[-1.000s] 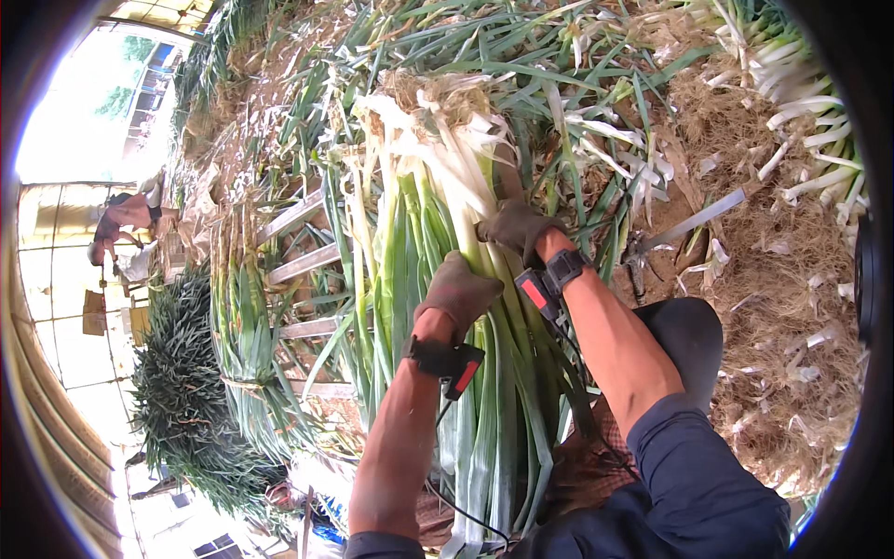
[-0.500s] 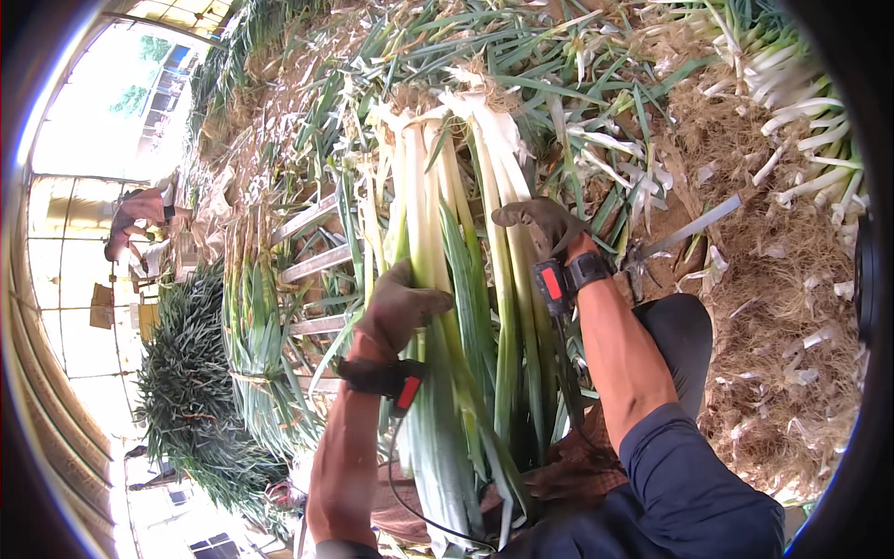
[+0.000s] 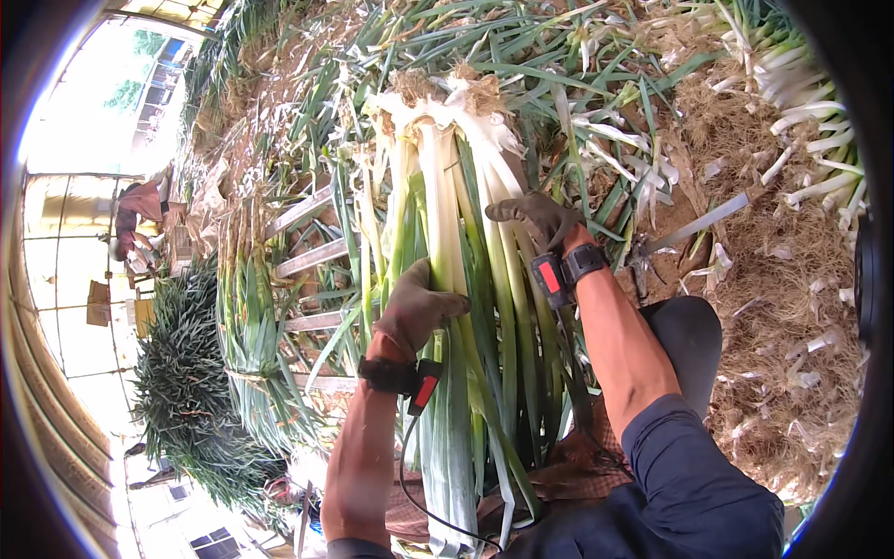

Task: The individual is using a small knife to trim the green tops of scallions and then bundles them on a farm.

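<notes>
A large bunch of leeks [image 3: 438, 186] lies lengthwise before me, pale root ends at the top and green leaves running down to my lap. My gloved left hand [image 3: 414, 307] is closed on stalks at the middle left of the bunch, thumb across them. Higher up, at its right side, my gloved right hand [image 3: 535, 219] lies over stalks with forefinger stretched out; its lower fingertips are partly hidden. A long metal blade [image 3: 694, 219] rests among scraps to the right of this hand.
Wooden slats [image 3: 303, 261] and a tied leek bundle [image 3: 256, 317] lie at left, beside a dark-green heap [image 3: 186, 382]. Root trimmings [image 3: 764, 373] cover the right side, with more white stalks [image 3: 810, 121] beyond. A co-worker [image 3: 140, 210] bends over at far left.
My hands have moved apart from the middle of the bunch, left hand leftward, right hand slightly rightward with its fingers loosened. More white stalk shows between them. The co-worker has shifted.
</notes>
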### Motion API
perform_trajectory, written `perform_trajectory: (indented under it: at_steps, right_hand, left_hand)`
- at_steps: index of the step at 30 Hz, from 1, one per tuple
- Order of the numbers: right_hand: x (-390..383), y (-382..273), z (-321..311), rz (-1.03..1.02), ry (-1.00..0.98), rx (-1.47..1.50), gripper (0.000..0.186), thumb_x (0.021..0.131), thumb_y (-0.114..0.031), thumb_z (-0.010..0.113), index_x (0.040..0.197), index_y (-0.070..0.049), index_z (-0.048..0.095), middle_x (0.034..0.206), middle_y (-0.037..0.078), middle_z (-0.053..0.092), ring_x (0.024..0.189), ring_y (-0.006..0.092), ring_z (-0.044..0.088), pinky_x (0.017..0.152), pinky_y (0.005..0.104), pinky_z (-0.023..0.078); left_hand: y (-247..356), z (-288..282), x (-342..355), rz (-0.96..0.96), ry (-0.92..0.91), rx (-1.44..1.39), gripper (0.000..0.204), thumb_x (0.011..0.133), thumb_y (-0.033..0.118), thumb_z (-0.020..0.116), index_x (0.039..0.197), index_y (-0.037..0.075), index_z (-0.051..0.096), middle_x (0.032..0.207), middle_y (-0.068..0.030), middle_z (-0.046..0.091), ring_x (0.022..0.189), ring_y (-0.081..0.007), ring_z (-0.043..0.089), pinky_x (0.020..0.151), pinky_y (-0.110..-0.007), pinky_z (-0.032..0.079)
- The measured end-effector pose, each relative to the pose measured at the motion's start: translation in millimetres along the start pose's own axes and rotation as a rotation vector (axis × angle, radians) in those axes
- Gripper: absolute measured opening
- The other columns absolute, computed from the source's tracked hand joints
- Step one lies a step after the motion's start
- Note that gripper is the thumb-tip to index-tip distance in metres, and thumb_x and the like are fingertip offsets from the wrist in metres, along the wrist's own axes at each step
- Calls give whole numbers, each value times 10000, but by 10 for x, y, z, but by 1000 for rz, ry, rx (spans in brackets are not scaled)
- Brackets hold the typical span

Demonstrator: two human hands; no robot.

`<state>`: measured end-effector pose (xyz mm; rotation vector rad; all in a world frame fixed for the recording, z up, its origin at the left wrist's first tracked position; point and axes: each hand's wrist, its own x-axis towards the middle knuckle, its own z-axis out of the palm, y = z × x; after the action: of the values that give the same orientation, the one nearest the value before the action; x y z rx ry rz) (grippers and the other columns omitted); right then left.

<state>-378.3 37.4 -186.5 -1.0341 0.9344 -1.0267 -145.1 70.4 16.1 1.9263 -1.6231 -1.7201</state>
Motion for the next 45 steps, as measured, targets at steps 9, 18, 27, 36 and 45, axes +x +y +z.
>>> perform_trajectory:
  at_steps: [9, 18, 27, 36, 45]
  right_hand:
    - [69, -692, 431, 242, -52, 99, 574, 1075, -440, 647, 1422, 16, 661, 1362, 124, 709, 1244, 213, 612, 1123, 339, 454]
    - [-323, -1771, 580, -110, -118, 243, 553, 1090, -426, 629, 1363, 51, 692, 1274, 114, 751, 1124, 172, 675, 1035, 352, 518]
    - [-205, -2850, 1144, -337, -91, -48, 494, 1055, -401, 697, 1318, 16, 718, 1214, 113, 766, 1130, 201, 714, 1043, 339, 544]
    - [-304, -4744, 2172, -245, -130, 457, 225, 996, -261, 705, 1096, -61, 732, 1000, 130, 687, 907, 280, 625, 836, 423, 510]
    - [-648, -4319, 3112, -446, -104, 709, 332, 1004, -254, 718, 1262, -53, 659, 1166, 120, 692, 1062, 250, 653, 972, 401, 518]
  left_hand:
    - [4, 270, -132, 115, 85, 178, 429, 774, 57, 800, 1160, -51, 649, 973, -126, 736, 865, -209, 708, 781, -348, 583]
    - [607, 143, -1086, 289, 184, 457, 417, 788, 142, 803, 1123, -38, 632, 969, -204, 732, 889, -302, 727, 788, -409, 571]
    - [1135, -423, -1929, 354, 377, 544, 387, 763, 88, 794, 1105, -49, 678, 917, -191, 749, 843, -295, 735, 771, -405, 580]
    - [2074, -1366, -3203, 244, 741, 1039, 753, 972, 158, 703, 1653, 72, 393, 1321, -157, 706, 1080, -263, 723, 930, -370, 568]
    - [2011, -1782, -4142, 539, 757, 976, 728, 945, 156, 717, 1604, 82, 417, 1407, -135, 644, 1163, -241, 674, 1026, -364, 542]
